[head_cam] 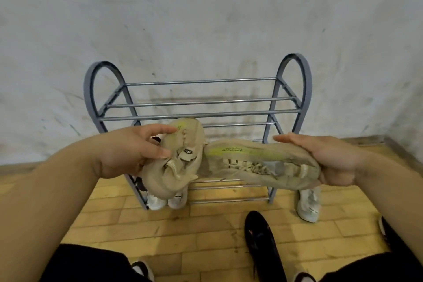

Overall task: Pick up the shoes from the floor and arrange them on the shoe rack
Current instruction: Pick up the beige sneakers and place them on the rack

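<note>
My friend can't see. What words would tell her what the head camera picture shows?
A person's left hand grips one beige sneaker and the right hand grips the other sneaker, both held before a grey shoe rack. A black shoe and a white shoe are on the wooden floor.

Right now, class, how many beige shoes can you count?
2. One beige shoe hangs in the left hand, before the shoe rack; the second beige shoe lies sideways in the right hand. More may be hidden behind them.

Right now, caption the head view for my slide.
Left grip holds one beige sneaker, right grip its mate, before the grey shoe rack; black shoe on the floor.
</note>
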Demonstrator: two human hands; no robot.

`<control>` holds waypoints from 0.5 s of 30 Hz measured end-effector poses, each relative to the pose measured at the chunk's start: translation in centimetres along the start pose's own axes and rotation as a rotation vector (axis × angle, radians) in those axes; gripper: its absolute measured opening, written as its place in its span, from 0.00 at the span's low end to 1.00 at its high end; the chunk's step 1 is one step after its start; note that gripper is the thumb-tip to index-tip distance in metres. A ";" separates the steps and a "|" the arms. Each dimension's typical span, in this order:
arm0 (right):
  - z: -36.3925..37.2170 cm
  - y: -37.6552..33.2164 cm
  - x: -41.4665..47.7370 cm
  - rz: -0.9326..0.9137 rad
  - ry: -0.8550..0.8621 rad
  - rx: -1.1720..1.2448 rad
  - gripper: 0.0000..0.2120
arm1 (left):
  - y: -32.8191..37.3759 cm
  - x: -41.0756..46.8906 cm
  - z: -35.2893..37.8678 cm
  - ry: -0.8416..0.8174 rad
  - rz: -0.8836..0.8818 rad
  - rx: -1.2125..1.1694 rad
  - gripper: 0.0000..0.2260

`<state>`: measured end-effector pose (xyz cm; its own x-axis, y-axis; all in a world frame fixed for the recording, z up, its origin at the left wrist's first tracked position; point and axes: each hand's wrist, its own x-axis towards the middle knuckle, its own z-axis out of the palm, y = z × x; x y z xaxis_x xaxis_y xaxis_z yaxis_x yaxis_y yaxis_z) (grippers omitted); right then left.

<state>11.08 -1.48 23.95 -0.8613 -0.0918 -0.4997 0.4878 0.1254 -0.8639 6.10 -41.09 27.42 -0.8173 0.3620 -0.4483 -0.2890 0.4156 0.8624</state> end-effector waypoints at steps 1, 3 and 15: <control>0.1 -0.1 0.1 -0.003 -0.009 0.003 0.22 | 0.1 -0.3 -0.1 0.009 0.012 0.019 0.29; 0.1 -0.3 0.3 0.002 -0.047 0.000 0.22 | 0.1 -0.6 -0.6 0.016 0.005 0.034 0.29; 0.4 -1.3 1.6 -0.230 -0.174 0.195 0.36 | 0.0 -1.5 -4.5 0.118 0.211 -0.364 0.27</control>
<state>9.15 -2.14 24.25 -0.9228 -0.2650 -0.2796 0.3164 -0.1075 -0.9425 5.05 -45.41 29.18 -0.9226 0.3011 -0.2413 -0.2488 0.0137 0.9685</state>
